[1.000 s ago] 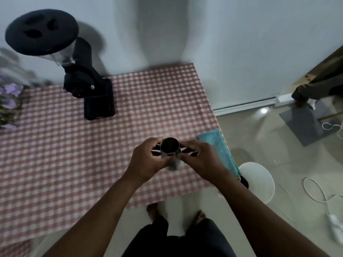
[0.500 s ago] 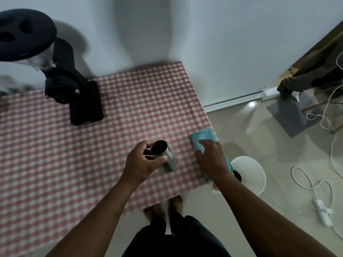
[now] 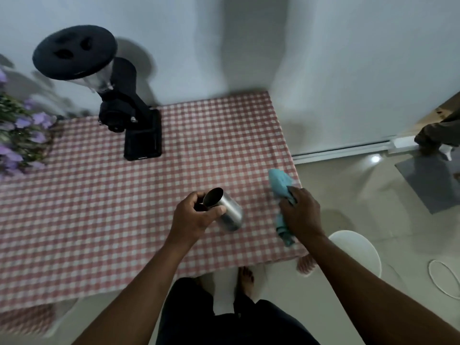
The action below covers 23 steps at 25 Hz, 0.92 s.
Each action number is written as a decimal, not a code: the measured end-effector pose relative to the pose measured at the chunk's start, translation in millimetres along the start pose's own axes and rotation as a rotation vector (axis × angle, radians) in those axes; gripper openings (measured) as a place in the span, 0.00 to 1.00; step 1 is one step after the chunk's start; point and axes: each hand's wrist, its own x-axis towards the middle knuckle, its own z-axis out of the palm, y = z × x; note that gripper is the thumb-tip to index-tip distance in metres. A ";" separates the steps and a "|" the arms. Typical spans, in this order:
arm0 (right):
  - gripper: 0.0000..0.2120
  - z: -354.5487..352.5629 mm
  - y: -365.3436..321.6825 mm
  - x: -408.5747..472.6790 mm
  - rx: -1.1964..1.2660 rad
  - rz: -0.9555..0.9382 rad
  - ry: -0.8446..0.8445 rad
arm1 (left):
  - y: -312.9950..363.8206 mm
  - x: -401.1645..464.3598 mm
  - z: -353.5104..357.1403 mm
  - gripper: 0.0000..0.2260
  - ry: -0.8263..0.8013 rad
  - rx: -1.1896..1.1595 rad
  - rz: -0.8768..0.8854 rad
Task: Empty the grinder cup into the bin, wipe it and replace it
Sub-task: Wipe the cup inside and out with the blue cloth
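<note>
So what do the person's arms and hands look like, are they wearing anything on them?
Both arms are bare all the way up, with no sleeves showing. The left hand and right hand wear no gloves, and no rings, watch or bracelets can be seen. Lower down, dark trousers and bare feet show.

Cup tilted, cloth bunched, bin on the floor

The steel cup (image 3: pixel 227 212) is held tipped over the checked table, its open mouth facing up and left. The blue cloth (image 3: pixel 282 195) is gripped bunched near the table's right edge. The white bin (image 3: pixel 358 250) stands on the floor just beside that edge
</note>
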 end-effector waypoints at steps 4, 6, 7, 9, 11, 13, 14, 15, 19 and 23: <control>0.21 -13.9 -67.4 -35.0 0.251 -0.292 -0.108 | 6.8 -6.9 1.9 0.15 0.012 -0.081 -0.009; 0.22 -2.9 -83.8 -54.0 0.218 -0.425 -0.102 | 14.6 -6.8 -0.2 0.15 0.020 -0.115 0.008; 0.22 4.7 -87.4 -59.1 0.187 -0.458 -0.053 | 19.6 -7.7 -2.2 0.15 0.017 -0.137 0.019; 0.22 13.8 -89.2 -57.1 0.164 -0.483 0.039 | 27.9 -8.3 -4.7 0.19 -0.011 -0.198 0.024; 0.20 15.2 -91.7 -51.0 0.242 -0.462 -0.001 | 33.9 -10.9 -7.4 0.21 -0.046 -0.251 0.026; 0.16 10.3 -97.9 -39.3 0.420 -0.311 -0.163 | 36.1 -15.0 -11.1 0.19 -0.066 -0.278 0.051; 0.17 7.4 -101.5 -30.2 0.509 -0.181 -0.257 | 37.4 -17.3 -12.5 0.19 -0.068 -0.278 0.062; 0.19 4.4 -104.2 -22.4 0.573 -0.054 -0.329 | 38.5 -18.6 -13.7 0.20 -0.061 -0.271 0.071; 0.17 -1.5 -107.3 -40.4 0.487 -0.094 -0.315 | 39.0 -13.0 -14.7 0.15 0.006 -0.312 0.049; 0.20 9.0 -108.8 -69.8 0.338 -0.409 -0.122 | 41.5 -9.1 -17.9 0.11 -0.006 -0.301 0.042</control>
